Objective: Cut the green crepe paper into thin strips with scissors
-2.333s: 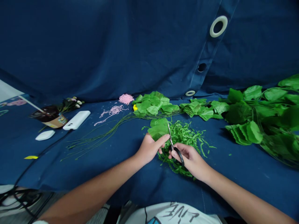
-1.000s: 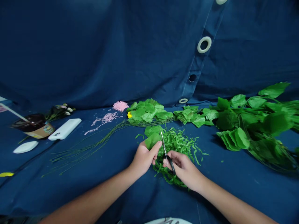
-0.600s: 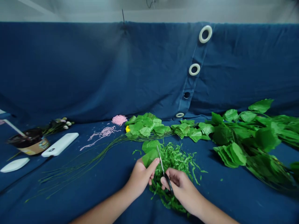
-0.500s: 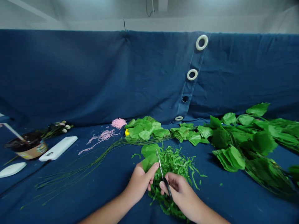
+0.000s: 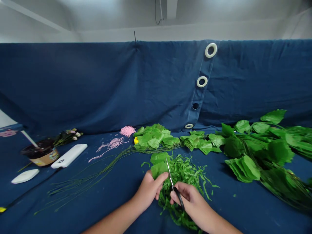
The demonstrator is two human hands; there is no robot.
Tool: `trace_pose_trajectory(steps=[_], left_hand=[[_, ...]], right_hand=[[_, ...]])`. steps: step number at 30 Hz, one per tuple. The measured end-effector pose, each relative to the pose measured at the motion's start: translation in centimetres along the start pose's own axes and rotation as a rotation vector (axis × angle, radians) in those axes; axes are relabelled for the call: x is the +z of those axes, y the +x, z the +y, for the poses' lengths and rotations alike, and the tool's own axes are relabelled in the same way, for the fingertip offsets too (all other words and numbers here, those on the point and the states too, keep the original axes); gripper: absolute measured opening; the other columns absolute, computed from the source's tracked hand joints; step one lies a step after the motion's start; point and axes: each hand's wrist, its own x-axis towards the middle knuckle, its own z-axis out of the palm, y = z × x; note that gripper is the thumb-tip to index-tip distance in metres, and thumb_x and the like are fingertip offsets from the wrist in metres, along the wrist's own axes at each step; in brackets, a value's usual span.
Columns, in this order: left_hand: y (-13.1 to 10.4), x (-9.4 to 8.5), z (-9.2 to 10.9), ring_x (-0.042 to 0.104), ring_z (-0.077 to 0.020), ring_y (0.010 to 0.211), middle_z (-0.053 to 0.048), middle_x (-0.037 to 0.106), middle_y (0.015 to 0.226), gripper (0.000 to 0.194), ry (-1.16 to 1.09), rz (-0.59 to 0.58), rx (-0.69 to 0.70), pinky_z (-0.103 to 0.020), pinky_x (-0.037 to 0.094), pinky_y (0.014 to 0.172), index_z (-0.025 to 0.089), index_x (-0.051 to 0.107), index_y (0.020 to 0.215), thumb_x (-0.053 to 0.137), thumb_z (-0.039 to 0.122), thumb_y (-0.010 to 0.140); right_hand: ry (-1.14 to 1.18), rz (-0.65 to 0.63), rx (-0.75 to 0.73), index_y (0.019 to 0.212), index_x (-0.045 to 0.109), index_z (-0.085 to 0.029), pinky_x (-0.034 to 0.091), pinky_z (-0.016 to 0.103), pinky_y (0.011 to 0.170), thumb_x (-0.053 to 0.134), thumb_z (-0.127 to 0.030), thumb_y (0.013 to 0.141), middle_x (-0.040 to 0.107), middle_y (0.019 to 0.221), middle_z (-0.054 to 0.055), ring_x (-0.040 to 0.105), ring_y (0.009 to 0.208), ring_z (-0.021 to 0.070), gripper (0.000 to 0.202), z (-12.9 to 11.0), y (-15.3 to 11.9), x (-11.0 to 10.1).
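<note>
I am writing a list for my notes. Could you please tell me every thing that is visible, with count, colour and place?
scissors: one, black handles, in the right hand
leaf stack: one, green, in the left hand
shreds: one pile, green, under the hands
leafy branches: many, green, right side
wire stems: a bundle, dark green, centre-left
threads: two clumps, pink, behind the stems
cup: one, brown, far left
case: one, white, beside the cup
cloth: one, dark blue, covering everything
left hand: one, centre
right hand: one, centre
</note>
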Motion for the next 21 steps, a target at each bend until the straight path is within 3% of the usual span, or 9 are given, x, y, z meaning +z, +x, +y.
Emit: trace_pose_trajectory(steps=[8, 21], left_hand=[[0.06, 0.27, 0.61, 0.034, -0.0075, 0.030, 0.008, 0.040, 0.039, 0.045, -0.015, 0.023, 0.002, -0.020, 0.026, 0.035, 0.019, 0.047, 0.063, 0.063, 0.057, 0.081], [-0.09, 0.20, 0.41, 0.034, -0.0082, 0.031, 0.008, 0.038, 0.039, 0.042, 0.012, 0.035, 0.041, -0.021, 0.027, 0.036, 0.020, 0.046, 0.065, 0.060, 0.054, 0.085]], right_hand=[[0.033, 0.023, -0.005, 0.073, 0.059, -0.016, 0.034, 0.022, 0.058, 0.069, -0.046, 0.087, 0.059, 0.067, 0.000, 0.046, 0.062, 0.0130, 0.035, -0.09, -0.07, 0.04], [0.026, 0.014, -0.002, 0.073, 0.055, -0.016, 0.035, 0.023, 0.060, 0.067, -0.041, 0.089, 0.058, 0.068, 0.000, 0.046, 0.062, 0.0125, 0.032, 0.24, -0.11, -0.04]])
